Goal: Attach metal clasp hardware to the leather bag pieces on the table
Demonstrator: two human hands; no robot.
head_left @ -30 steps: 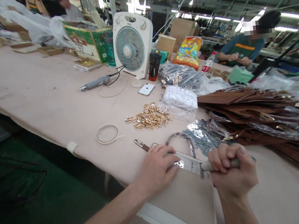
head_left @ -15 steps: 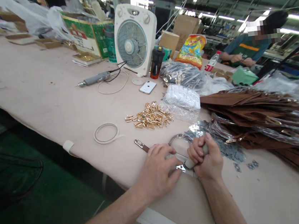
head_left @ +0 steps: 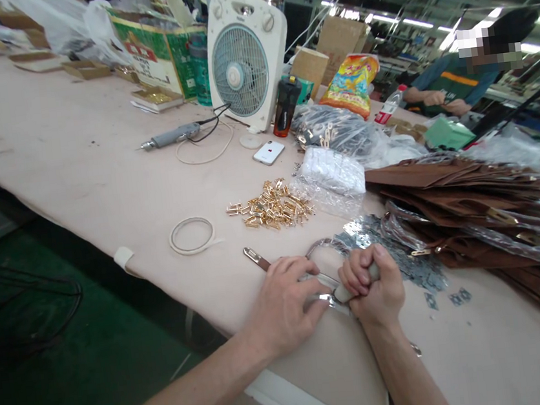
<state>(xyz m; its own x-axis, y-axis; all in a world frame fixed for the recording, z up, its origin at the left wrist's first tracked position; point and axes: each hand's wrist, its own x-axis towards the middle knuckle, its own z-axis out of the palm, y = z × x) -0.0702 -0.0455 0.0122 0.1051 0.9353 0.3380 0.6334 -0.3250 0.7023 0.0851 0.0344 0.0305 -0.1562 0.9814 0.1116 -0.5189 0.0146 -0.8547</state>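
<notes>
My left hand [head_left: 289,307] has its fingers curled over the top edge of a pale flat panel [head_left: 327,365], pressing a shiny metal piece [head_left: 330,299] there between finger and thumb. My right hand [head_left: 375,285] is closed in a fist round a hand tool [head_left: 343,293] with a grey handle, its end close to the metal piece; the tool's kind is hidden. A brown strap [head_left: 257,258] with a gold slotted fitting sticks out beyond my left hand. Behind both hands curves a handle loop [head_left: 326,243].
Gold fittings [head_left: 273,207] lie heaped ahead, with thin metal plates [head_left: 376,236] to the right. Brown leather pieces [head_left: 445,202] are stacked at right. A tape roll [head_left: 190,236], electric screwdriver [head_left: 169,137], phone [head_left: 269,152] and fan [head_left: 240,69] are farther off. A co-worker [head_left: 461,86] sits opposite.
The camera view has shifted slightly. My left fingers have moved a little over the metal piece; my right fist keeps its hold on the tool.
</notes>
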